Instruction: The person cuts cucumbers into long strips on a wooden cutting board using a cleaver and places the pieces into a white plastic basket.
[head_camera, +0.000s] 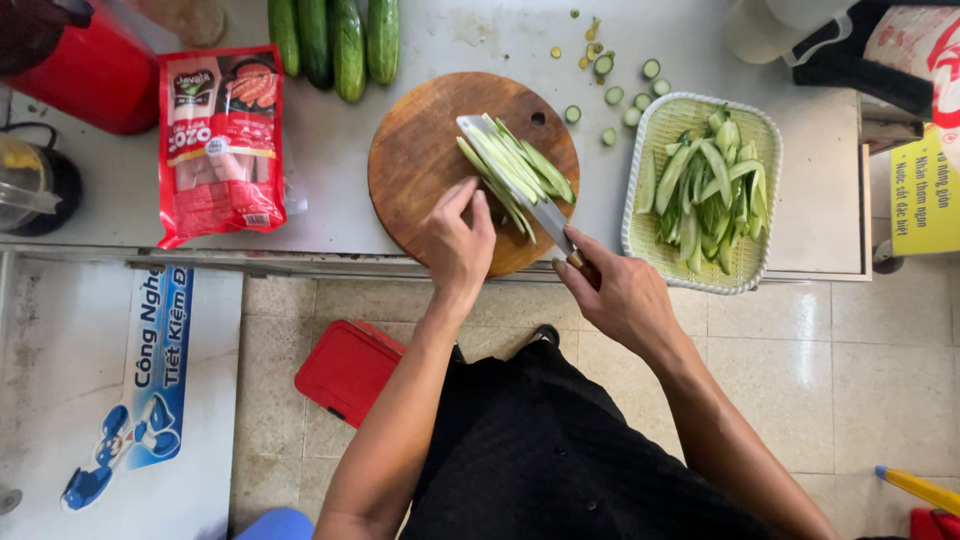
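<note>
1. Slicing step, judged from how things lie: long cucumber strips (515, 165) rest stacked along the flat of a cleaver blade (520, 185) over the round wooden cutting board (420, 170); they look gathered for lifting rather than mid-cut.

2. Right hand (625, 295) sits at about 5 o'clock from the board, past its edge; fingers wrapped fully round the wooden knife handle (582, 265), no gap showing; blade runs from that hand toward 11 o'clock.

3. Left hand (458, 240) lies at 6 o'clock on the board; fingers half curled, tips down against the near end of the strips and the blade's side; it pinches nothing outright, more a steadying press; whether the thumb touches the strips I cannot tell.

4. Strips relative to fingers: just at 1 o'clock of the left fingertips, touching them; at 11 o'clock of the right hand, apart from it by the blade's length.

5. Surroundings: pale woven tray (645, 235) at 3 o'clock of the board, already holding a heap of similar strips; cut cucumber ends (625, 100) scattered between board and tray toward 1 o'clock; whole cucumbers (335, 40) at 11 o'clock; red packet of sausages (220, 140) at 9 o'clock.

6. Next move, as a judgement: the blade needs keeping level and the left fingers close, since the strips sit loose and could slide off the edge.
</note>
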